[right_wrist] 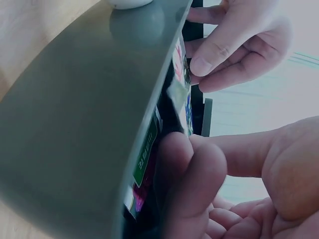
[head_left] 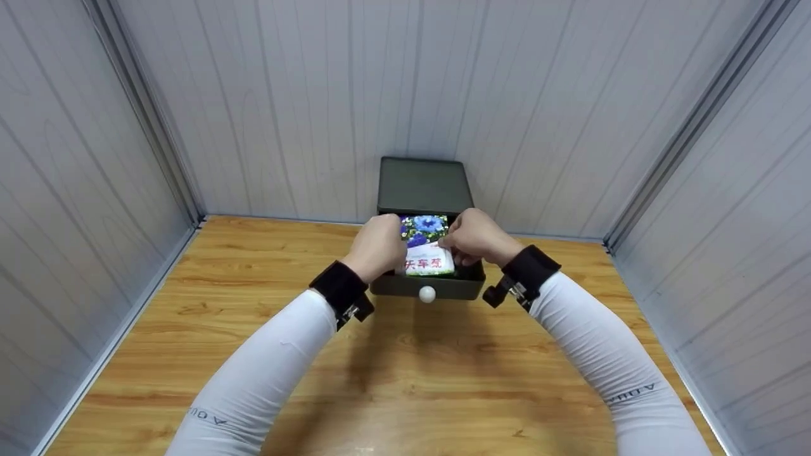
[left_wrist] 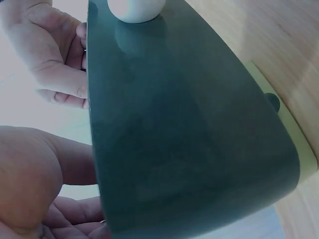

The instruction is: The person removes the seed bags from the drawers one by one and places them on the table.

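A flat packet (head_left: 428,261) with blue flowers and red characters on a white label lies in the open drawer (head_left: 399,287) of a dark green box (head_left: 423,183). My left hand (head_left: 378,246) holds the packet's left edge, its fingertips mostly hidden in the head view. On the opposite edge, my right hand (head_left: 479,237) pinches the packet between thumb and fingers. The right wrist view shows the packet edge-on (right_wrist: 179,74) at the drawer's rim, with both hands on it. Below it in the drawer sits another packet with a green label (right_wrist: 145,158) and some pink.
A round white knob (head_left: 427,294) sticks out from the drawer front. The box stands on a wood-grain surface (head_left: 405,380) against the pale back panel (head_left: 304,114). Side panels rise at left (head_left: 76,190) and right (head_left: 728,190).
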`<act>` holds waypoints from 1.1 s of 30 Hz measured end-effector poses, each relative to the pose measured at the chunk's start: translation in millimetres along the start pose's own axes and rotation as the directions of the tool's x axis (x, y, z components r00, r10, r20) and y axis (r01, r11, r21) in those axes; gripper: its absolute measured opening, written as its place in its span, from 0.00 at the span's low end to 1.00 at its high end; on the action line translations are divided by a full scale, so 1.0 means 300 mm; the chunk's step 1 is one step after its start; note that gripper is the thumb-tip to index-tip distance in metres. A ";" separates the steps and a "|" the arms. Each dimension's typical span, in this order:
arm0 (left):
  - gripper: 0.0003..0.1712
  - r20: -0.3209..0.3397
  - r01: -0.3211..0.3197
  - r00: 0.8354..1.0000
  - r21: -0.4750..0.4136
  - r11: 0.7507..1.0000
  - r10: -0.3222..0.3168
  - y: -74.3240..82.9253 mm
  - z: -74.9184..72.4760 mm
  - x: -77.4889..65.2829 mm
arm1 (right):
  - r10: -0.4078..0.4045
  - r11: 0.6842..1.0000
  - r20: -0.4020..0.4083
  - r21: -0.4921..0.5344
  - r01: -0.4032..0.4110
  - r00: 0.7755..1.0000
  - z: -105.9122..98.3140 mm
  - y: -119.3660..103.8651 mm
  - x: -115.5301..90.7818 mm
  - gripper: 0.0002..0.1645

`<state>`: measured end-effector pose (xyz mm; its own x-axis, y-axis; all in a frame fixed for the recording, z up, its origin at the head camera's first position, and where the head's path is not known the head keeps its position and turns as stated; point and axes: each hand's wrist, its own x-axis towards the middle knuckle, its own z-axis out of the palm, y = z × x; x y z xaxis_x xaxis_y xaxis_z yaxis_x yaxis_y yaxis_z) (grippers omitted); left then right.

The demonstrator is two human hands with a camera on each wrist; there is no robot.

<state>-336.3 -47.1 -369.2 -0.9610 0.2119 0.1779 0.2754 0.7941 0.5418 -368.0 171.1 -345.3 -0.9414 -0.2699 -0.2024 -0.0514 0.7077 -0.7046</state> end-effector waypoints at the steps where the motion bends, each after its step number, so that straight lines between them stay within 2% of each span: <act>1: 0.25 -0.006 -0.004 1.000 0.000 1.000 0.004 -0.001 -0.001 -0.001 | 0.004 1.000 0.002 0.003 -0.004 1.000 -0.001 0.000 -0.001 0.18; 8: 0.23 -0.020 0.009 1.000 -0.032 0.999 -0.009 -0.011 -0.019 -0.006 | 0.023 0.999 0.016 0.038 -0.024 1.000 -0.008 0.002 -0.006 0.14; 12: 0.19 0.001 0.038 0.999 -0.103 0.994 -0.038 -0.024 -0.028 -0.008 | 0.014 0.999 0.013 0.046 -0.014 1.000 -0.008 0.004 -0.013 0.14; 19: 0.21 0.029 0.069 0.997 -0.223 0.972 -0.065 -0.042 -0.042 -0.009 | -0.008 0.998 0.002 0.055 0.008 1.000 -0.004 0.006 -0.039 0.14; 26: 0.02 0.009 0.045 0.999 -0.305 0.951 -0.045 -0.055 -0.052 -0.014 | -0.030 0.998 -0.030 0.062 0.032 0.999 0.001 -0.001 -0.048 0.17; 30: 0.19 0.002 0.049 0.999 -0.348 0.936 -0.052 -0.067 -0.066 -0.026 | -0.053 0.994 -0.053 0.095 0.058 0.997 0.013 -0.008 -0.048 0.19; 33: 0.27 -0.012 0.056 0.998 -0.373 0.926 -0.064 -0.082 -0.076 -0.033 | -0.065 0.990 -0.075 0.123 0.074 0.995 0.030 -0.013 -0.045 0.15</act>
<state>-332.9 -81.7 -365.4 -0.9764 0.1536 0.1521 0.2115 0.5349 0.8180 -352.0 166.0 -345.8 -0.9584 -0.2655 -0.1046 -0.0793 0.6000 -0.7961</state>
